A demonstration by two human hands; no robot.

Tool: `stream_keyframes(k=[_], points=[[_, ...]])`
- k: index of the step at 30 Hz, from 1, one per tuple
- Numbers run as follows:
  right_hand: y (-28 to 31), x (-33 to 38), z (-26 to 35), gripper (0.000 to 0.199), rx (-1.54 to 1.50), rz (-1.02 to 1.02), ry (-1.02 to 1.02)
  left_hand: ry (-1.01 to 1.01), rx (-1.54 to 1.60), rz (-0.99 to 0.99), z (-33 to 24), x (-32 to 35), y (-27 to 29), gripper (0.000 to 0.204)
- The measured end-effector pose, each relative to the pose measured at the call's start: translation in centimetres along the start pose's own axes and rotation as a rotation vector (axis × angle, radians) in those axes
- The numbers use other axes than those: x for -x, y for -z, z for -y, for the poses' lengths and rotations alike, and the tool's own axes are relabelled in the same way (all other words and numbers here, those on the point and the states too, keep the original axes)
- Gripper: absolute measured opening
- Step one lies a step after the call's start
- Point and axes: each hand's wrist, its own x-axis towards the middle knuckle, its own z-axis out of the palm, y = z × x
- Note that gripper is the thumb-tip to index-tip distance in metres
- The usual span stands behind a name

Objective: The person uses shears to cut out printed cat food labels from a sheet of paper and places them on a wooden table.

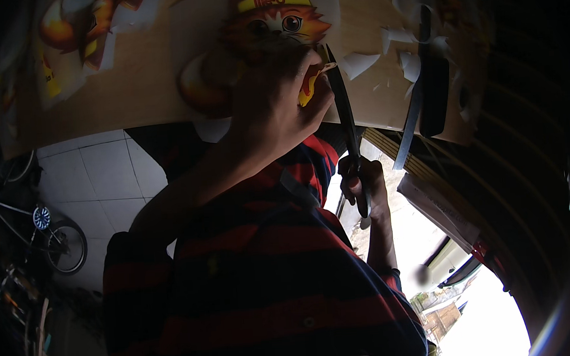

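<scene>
My left hand [274, 100] is closed on a small red and yellow printed cutout [307, 93], pinched between thumb and fingers over the table's near edge. My right hand [368, 181] grips the handles of a pair of dark scissors [345, 112]. The blades point away from me, and their tips reach the cutout's edge by my left fingertips. Whether the blades are parted is hard to make out. Beyond my left hand lies a printed cartoon cat [275, 23] with a yellow headband, on a pale sheet; my hand hides part of it.
The brown tabletop [142, 82] holds white paper scraps [359, 64] to the right. A metal ruler [407, 134] juts over the near edge beside a black flat object [436, 93]. Another printed cat picture [70, 28] lies at far left. A bicycle [57, 241] stands on the left.
</scene>
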Motion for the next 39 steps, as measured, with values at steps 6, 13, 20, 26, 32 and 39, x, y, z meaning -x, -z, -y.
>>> stream_keyframes(k=[6,13,20,26,32,39], points=[[-0.2,0.0,-0.2,0.07,0.03,-0.007,0.008,-0.196,-0.172,0.168,-0.2,1.0,0.7,0.018],[-1.0,-0.1,0.3,0.07,0.15,-0.05,0.049,-0.232,-0.059,0.068,1.1,1.7,0.4,0.023],[-2.0,-0.5,0.8,0.069,0.115,-0.072,0.055,-0.271,-0.152,0.077,1.2,1.9,0.5,0.026],[-2.0,-0.6,0.8,0.068,0.156,-0.079,0.041,-0.243,-0.151,0.094,1.3,2.1,0.4,0.026],[-2.1,-0.6,0.9,0.069,0.189,-0.095,-0.008,-0.282,-0.18,0.086,1.7,2.2,0.3,0.028],[-2.0,-0.9,0.8,0.07,0.106,-0.073,0.016,-0.273,-0.158,0.092,1.6,2.2,0.3,0.028]])
